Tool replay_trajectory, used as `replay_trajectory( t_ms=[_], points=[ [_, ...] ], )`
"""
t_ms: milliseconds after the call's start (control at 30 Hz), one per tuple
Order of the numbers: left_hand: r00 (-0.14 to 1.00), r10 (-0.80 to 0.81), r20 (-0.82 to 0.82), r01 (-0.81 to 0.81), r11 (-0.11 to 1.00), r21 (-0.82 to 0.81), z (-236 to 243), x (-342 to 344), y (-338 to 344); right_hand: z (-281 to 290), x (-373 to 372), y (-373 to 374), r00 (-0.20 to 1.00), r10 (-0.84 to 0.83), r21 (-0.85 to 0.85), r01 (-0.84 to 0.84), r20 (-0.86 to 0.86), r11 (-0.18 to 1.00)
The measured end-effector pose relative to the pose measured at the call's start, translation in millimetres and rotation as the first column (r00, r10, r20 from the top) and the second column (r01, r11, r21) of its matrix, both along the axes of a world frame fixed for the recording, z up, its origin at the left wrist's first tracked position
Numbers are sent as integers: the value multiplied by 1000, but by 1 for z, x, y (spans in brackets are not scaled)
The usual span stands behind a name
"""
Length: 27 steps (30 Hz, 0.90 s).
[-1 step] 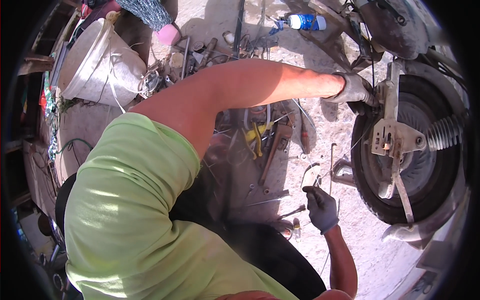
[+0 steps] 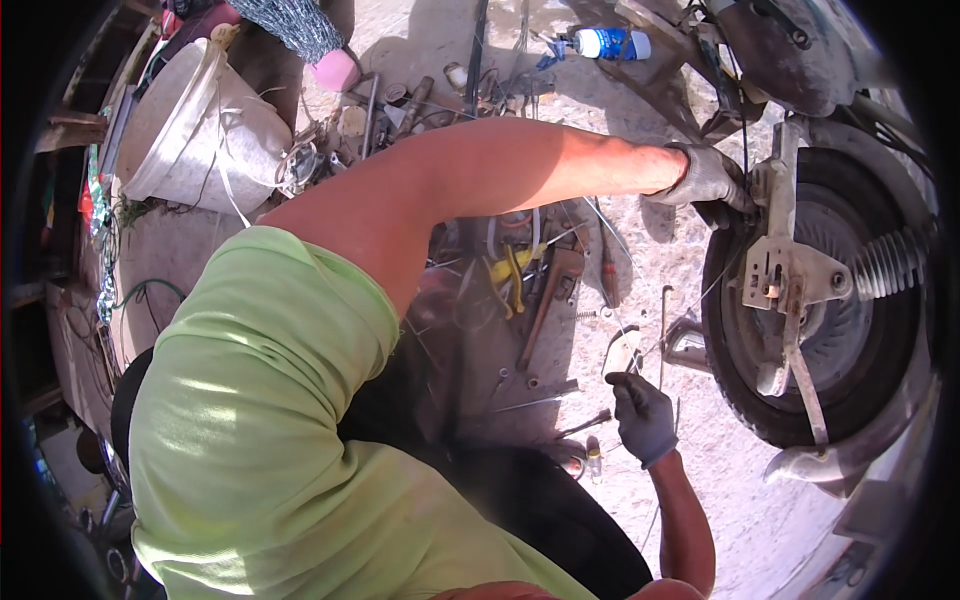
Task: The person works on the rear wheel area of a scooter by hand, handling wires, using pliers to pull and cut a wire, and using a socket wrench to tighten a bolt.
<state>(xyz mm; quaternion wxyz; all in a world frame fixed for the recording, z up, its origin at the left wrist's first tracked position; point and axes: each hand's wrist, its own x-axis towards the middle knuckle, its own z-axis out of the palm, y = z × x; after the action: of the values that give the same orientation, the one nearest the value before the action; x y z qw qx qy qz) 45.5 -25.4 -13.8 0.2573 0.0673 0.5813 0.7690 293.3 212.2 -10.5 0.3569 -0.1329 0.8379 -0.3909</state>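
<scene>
- The gloved left hand (image 2: 714,180) reaches the upper end of the metal bracket (image 2: 788,262) on the wheel (image 2: 845,335); I cannot tell how its fingertips close.
- The gloved right hand (image 2: 645,415) curls its fingers together on a thin wire (image 2: 711,289), which slants up toward the wheel.

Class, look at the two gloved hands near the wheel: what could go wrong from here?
The left hand is close beside the tyre and metal arm; if the tyre turned, the hand might be pinched. The right hand seems to grip a thin wire, which could slip or flick back. The small coil spring lies loose on the ground, so it might get lost.
</scene>
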Motion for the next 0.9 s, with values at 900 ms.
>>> replay_trajectory(
  t_ms=[900],
  points=[
    [999,-3,-42,-7,974,-228,15,13,6,-10,-23,-2,931,285,223,-235,-229,946]
  ],
)
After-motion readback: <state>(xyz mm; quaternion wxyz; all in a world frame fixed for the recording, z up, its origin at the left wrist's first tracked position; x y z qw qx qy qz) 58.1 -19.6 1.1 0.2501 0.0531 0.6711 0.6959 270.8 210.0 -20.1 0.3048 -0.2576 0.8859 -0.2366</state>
